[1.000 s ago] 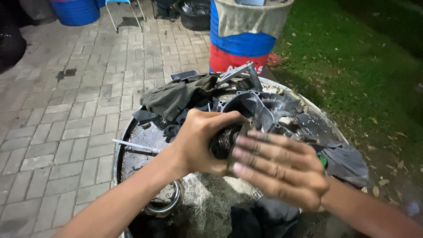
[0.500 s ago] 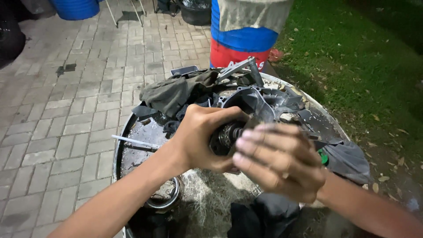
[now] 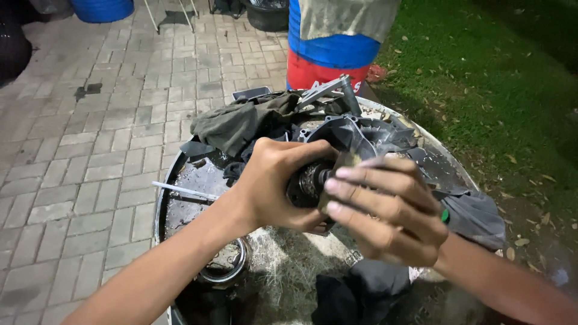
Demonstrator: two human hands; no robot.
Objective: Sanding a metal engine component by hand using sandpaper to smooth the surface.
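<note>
Behind the round metal drum top [image 3: 180, 180] stands a blue-and-red barrel [image 3: 328, 57] draped with tan cloth. Over the drum, the left hand [image 3: 274, 183] wraps tightly round a dark greasy cylindrical part [image 3: 308, 183]; the right hand [image 3: 385, 210], fingers extended, presses against its end.

Dark, greasy round metal part [image 3: 308, 183], gripped above the drum top

centre: metal part [image 3: 308, 183] between left hand [image 3: 274, 183] and right hand [image 3: 388, 210], above the drum top [image 3: 180, 192]
behind hands: rag [image 3: 241, 123], housing [image 3: 349, 135]
left: rod [image 3: 180, 191]
near edge: round cap [image 3: 224, 262]
right: cloth [image 3: 475, 213]
behind drum: barrel [image 3: 331, 54]
far right: grass [image 3: 500, 78]
</note>
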